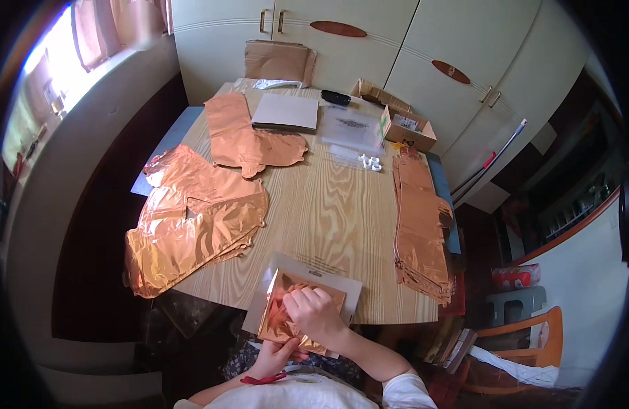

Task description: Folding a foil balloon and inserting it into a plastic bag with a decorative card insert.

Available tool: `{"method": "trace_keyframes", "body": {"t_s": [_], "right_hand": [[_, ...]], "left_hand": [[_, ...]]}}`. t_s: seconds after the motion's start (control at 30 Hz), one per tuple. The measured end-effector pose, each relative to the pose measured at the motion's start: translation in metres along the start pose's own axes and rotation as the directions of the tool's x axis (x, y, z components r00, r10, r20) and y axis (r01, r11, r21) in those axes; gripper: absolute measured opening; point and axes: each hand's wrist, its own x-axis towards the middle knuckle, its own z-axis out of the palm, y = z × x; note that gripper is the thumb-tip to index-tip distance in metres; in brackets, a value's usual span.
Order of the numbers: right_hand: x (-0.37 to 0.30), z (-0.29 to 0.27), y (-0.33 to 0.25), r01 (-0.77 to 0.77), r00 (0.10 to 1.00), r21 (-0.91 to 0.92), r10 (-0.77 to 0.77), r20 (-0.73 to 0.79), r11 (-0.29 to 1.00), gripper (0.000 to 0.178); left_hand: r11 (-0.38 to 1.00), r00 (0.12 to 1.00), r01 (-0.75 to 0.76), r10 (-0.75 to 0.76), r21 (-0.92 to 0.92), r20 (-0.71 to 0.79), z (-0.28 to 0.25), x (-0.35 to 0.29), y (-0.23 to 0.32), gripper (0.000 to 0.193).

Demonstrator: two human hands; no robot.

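A folded copper-coloured foil balloon (272,318) lies at the table's near edge, creased and shiny. Around and partly under it shows a clear plastic bag (350,283) with small dark print. My left hand (281,356) pinches the near edge of the foil, thumb on top and fingers beneath. On top of the foil, my right hand (313,312) is closed with knuckles up; its fingertips are hidden against the creased surface. Whether the foil is inside the bag or on it, I cannot tell.
Flat copper foil balloons (198,211) spread over the table's left side, with others (249,136) behind. A folded stack (420,225) lines the right edge. Farther back are a grey-white stack (285,112), clear bags (352,128), white rolls (370,162) and an open cardboard box (410,129).
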Motion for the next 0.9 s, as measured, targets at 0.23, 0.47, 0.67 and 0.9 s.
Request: {"method": "trace_keyframes", "body": {"t_s": [0.23,0.47,0.67,0.9], "right_hand": [[-0.007,-0.005,-0.011,0.004,0.999,0.038,-0.006,0.049,0.999,0.009],[-0.013,-0.016,-0.005,-0.020,0.996,-0.040,0.023,0.081,0.999,0.008],[-0.024,-0.018,-0.016,-0.017,0.991,0.045,0.011,0.134,0.999,0.009],[-0.024,-0.020,-0.015,-0.043,0.991,0.042,0.037,0.129,0.998,0.008]], "left_hand": [[0.997,1.000,-0.023,0.023,-0.071,0.013,0.005,0.000,0.003,0.025],[0.994,0.997,-0.010,0.001,-0.111,-0.079,0.007,-0.003,0.005,0.030],[0.993,0.998,-0.009,0.002,-0.119,-0.063,0.008,0.001,0.004,0.031],[0.991,0.993,0.063,-0.074,-0.122,-0.093,0.011,-0.006,0.017,0.031]]}}
